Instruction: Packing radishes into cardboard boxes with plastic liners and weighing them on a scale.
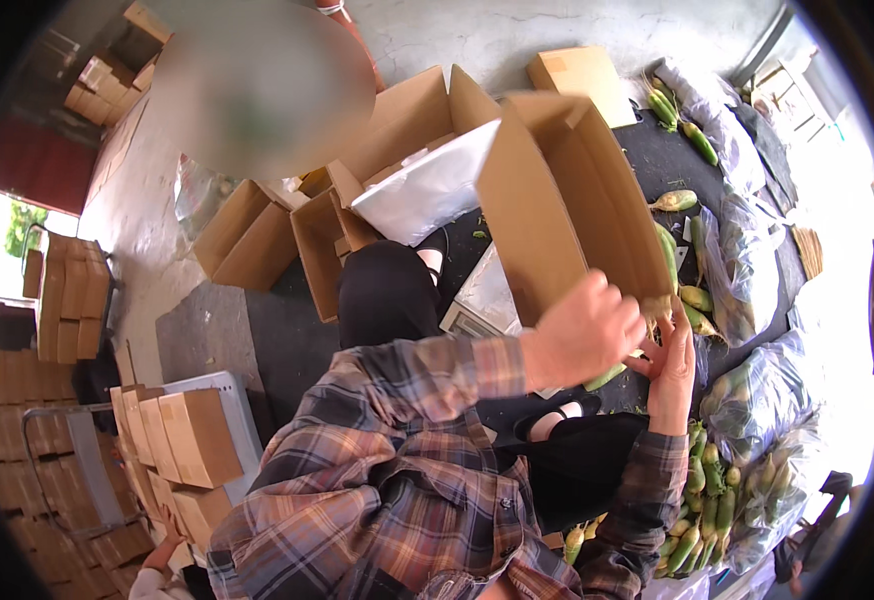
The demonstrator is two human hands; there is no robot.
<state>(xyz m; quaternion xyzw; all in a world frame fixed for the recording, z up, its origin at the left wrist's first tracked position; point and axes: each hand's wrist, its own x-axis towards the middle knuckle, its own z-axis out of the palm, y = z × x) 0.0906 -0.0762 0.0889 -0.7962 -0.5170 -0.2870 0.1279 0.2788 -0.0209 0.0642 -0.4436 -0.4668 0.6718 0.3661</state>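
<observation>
My left hand (585,332) is closed in a fist in front of the large open cardboard box (529,225); whatever it may hold is hidden. Close beside it, my right hand (669,375) has its fingers and thumb around what appears to be a green radish (607,377). Much of that radish is covered by my left hand. A blurred, brownish stub (656,306) shows above the fingers, next to the box's near corner. The box stands tilted with its opening toward the right. Partly behind it, between my knees, is a white scale (485,292).
Green radishes (702,500) and filled clear plastic bags (757,390) lie along the right. Ahead and left stand open cartons (247,235), one with a white liner (427,190). Stacked cartons (197,440) are at left, with another person's hand (169,525) beside them. A blurred area covers the upper left.
</observation>
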